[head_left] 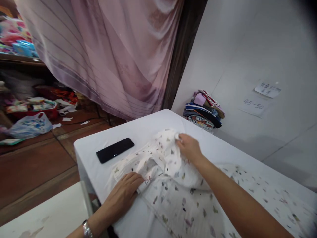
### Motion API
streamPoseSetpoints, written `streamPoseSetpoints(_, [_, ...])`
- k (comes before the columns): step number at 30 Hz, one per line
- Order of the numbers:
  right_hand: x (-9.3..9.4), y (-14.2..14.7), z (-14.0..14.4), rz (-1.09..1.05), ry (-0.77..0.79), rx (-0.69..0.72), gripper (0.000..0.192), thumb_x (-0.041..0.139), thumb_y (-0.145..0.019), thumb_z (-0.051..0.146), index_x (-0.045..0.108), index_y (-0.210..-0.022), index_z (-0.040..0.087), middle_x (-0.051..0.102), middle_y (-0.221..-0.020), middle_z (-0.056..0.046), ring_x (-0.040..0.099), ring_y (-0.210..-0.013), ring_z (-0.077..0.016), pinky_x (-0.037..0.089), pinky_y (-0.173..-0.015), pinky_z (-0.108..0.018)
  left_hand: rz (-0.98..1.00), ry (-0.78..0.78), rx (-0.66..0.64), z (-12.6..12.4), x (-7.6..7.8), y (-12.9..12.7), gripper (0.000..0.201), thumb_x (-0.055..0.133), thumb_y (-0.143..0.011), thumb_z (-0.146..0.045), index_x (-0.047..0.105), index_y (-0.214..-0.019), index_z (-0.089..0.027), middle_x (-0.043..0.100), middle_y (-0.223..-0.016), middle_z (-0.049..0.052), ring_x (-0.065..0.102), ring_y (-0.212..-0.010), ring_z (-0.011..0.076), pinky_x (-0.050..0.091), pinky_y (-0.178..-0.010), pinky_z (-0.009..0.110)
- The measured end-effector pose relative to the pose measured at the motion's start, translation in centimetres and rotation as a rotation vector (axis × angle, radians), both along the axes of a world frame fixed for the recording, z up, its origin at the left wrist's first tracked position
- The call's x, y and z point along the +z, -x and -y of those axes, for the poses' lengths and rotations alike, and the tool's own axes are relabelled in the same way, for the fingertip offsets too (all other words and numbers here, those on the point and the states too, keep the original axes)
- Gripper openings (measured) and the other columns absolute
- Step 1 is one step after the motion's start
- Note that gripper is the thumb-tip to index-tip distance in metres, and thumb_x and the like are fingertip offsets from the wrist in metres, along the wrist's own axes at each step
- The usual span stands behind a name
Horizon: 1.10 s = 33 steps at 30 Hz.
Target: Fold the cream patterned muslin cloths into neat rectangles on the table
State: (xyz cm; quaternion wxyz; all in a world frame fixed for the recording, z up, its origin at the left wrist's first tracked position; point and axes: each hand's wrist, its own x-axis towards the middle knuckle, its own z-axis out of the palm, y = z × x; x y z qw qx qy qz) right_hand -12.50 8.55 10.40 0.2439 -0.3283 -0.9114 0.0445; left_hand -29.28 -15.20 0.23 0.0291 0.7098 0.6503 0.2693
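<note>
- Head view: your left hand (125, 193) lies flat, palm down, on the near edge of the printed white garment (173, 185); the fingers are spread and press the cloth, clasping nothing.
- Your right hand (189, 148) reaches farther across and pinches a small fold of that garment between thumb and fingertips, at its far upper edge.
- The garment is spread over the white table (94, 155), bunched between your two hands and running off toward the lower right of the view under your right forearm.
- A black phone (115, 150) lies face up on the bare tabletop, left of the garment and apart from it.
- A stack of folded clothes (204, 110) sits at the table's far corner against the white wall (247, 49), well away from both hands.
- A paper note (267, 89) is stuck on that wall.
- A pink curtain (111, 49) hangs beyond the table, with plastic bags (29, 127) on the floor to the left.
- A wristwatch (86, 229) shows on your left wrist.
</note>
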Motion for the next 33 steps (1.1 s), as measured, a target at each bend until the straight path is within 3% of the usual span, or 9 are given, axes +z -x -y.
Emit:
streamPoseSetpoints(2, [1.8,-0.6,-0.1,-0.078,-0.239,-0.021,0.021,0.047,-0.085,0.022,0.060,-0.100,0.017,0.062,-0.097,-0.012,0.052,-0.096,-0.0247,0.038,-0.084,-0.035,-0.002,0.000,0.000,0.0,-0.2,0.1,0.051,0.040,-0.067,0.002,0.055,-0.109,-0.023,0.060,-0.104,0.004,0.050,-0.101,0.0212,0.042,-0.089,0.037])
streamPoseSetpoints(4, [1.9,-1.1,0.7,-0.035,-0.248,0.122,0.025,0.046,-0.086,0.023,0.058,-0.106,0.016,0.061,-0.103,-0.013,0.051,-0.100,-0.0248,0.038,-0.087,-0.036,-0.006,0.002,0.009,0.0,-0.4,0.1,0.052,0.039,-0.067,0.003,0.055,-0.109,-0.023,0.059,-0.105,0.004,0.050,-0.102,0.0211,0.042,-0.089,0.037])
streamPoseSetpoints(9, [-2.0,-2.4,4.3,0.328,0.254,0.722,0.019,0.047,-0.087,0.024,0.065,-0.092,0.023,0.066,-0.088,-0.002,0.059,-0.085,-0.0158,0.043,-0.076,-0.026,-0.010,-0.009,0.007,0.1,-0.2,0.0,0.051,0.040,-0.066,0.003,0.056,-0.107,-0.023,0.060,-0.103,0.004,0.051,-0.100,0.0204,0.043,-0.087,0.036])
streamPoseSetpoints(15, [-2.8,-2.5,0.4,-0.256,0.382,0.255,0.023,0.047,-0.084,0.030,0.067,-0.085,0.020,0.067,-0.087,-0.005,0.059,-0.080,-0.0162,0.045,-0.072,-0.028,-0.005,-0.027,0.007,0.0,0.2,-0.1,0.049,0.039,-0.067,0.002,0.058,-0.106,-0.022,0.061,-0.103,0.005,0.052,-0.099,0.0202,0.044,-0.086,0.035])
streamPoseSetpoints(18, [-2.9,-1.7,-1.8,-0.292,0.471,0.124,0.025,0.052,-0.079,0.034,0.067,-0.093,0.020,0.067,-0.096,-0.006,0.059,-0.086,-0.0180,0.046,-0.074,-0.030,0.001,-0.029,0.005,0.0,0.1,-0.1,0.048,0.040,-0.069,0.001,0.058,-0.107,-0.022,0.061,-0.102,0.005,0.053,-0.099,0.0206,0.044,-0.086,0.036])
streamPoseSetpoints(22, [-3.7,-0.9,0.4,-0.048,0.668,0.281,0.041,0.056,-0.078,0.043,0.061,-0.114,0.023,0.067,-0.103,-0.005,0.061,-0.089,-0.0186,0.046,-0.075,-0.030,0.001,-0.025,0.002,0.0,0.2,-0.1,0.049,0.039,-0.067,0.001,0.058,-0.106,-0.022,0.061,-0.101,0.005,0.053,-0.097,0.0205,0.045,-0.085,0.036])
streamPoseSetpoints(26, [-3.7,-0.2,3.8,0.360,0.366,0.449,0.023,0.062,-0.076,0.033,0.068,-0.096,0.024,0.069,-0.094,-0.004,0.061,-0.086,-0.0211,0.044,-0.074,-0.031,0.001,-0.007,0.009,0.0,0.2,-0.2,0.049,0.039,-0.067,0.003,0.058,-0.106,-0.022,0.060,-0.102,0.004,0.052,-0.098,0.0202,0.044,-0.087,0.036])
streamPoseSetpoints(30, [-0.7,0.8,-0.2,0.321,0.334,0.378,0.014,0.057,-0.077,0.021,0.070,-0.077,0.021,0.067,-0.070,0.001,0.059,-0.070,-0.0145,0.043,-0.066,-0.024,0.007,0.003,0.010,0.1,0.0,-0.1,0.049,0.041,-0.069,0.002,0.056,-0.109,-0.023,0.060,-0.104,0.004,0.051,-0.100,0.0203,0.044,-0.088,0.036])
streamPoseSetpoints(33, [3.6,1.2,-6.6,-0.079,0.168,0.011,0.030,0.041,-0.084,0.023,0.069,-0.088,0.014,0.068,-0.085,-0.005,0.059,-0.082,-0.0166,0.043,-0.077,-0.029,-0.003,-0.018,0.021,0.2,-0.3,0.1,0.050,0.041,-0.068,0.002,0.056,-0.109,-0.023,0.060,-0.106,0.004,0.051,-0.102,0.0203,0.044,-0.089,0.036])
